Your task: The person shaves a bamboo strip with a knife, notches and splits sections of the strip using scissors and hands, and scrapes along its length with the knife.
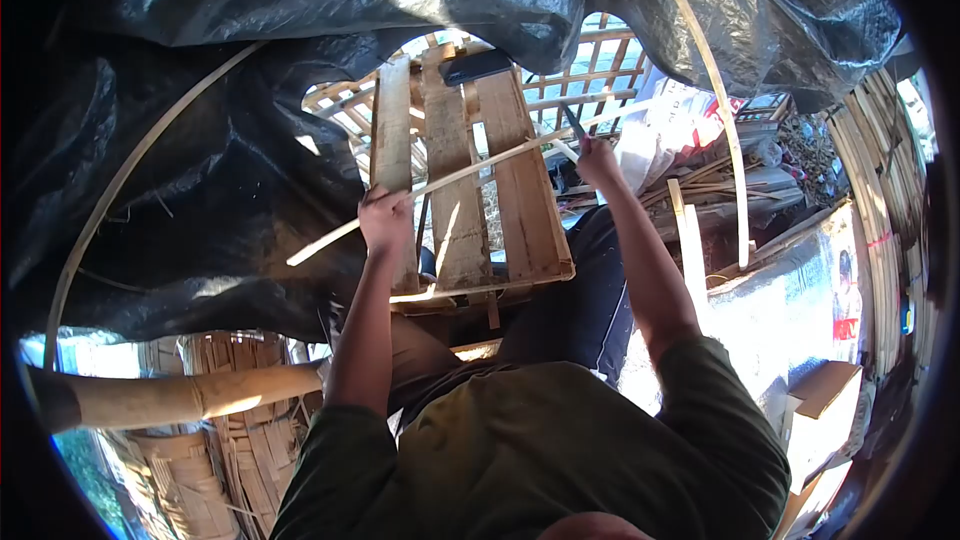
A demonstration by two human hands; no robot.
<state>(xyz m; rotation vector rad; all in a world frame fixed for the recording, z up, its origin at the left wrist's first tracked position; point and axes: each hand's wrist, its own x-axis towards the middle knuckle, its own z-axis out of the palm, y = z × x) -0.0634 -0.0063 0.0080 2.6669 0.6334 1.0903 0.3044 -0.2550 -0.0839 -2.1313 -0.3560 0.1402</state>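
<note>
A long pale bamboo strip (470, 170) runs slantwise over a slatted wooden table (445, 240), its near end low on the left and its far end up on the right. My left hand (385, 218) is closed around the strip near its lower end. My right hand (598, 162) grips a knife (572, 122), whose dark blade points up and to the left across the strip. The handle is mostly hidden in my fingers. A short pale sliver (564, 149) sticks out beside the strip, close to my right hand.
A dark flat object (476, 67) lies at the table's far end. Black plastic sheeting (250, 160) hangs left and overhead, with bent bamboo strips (712, 70) before it. Bamboo strips (715, 188) lie on the right, near a cardboard box (825, 405). A thick bamboo pole (215, 392) crosses lower left.
</note>
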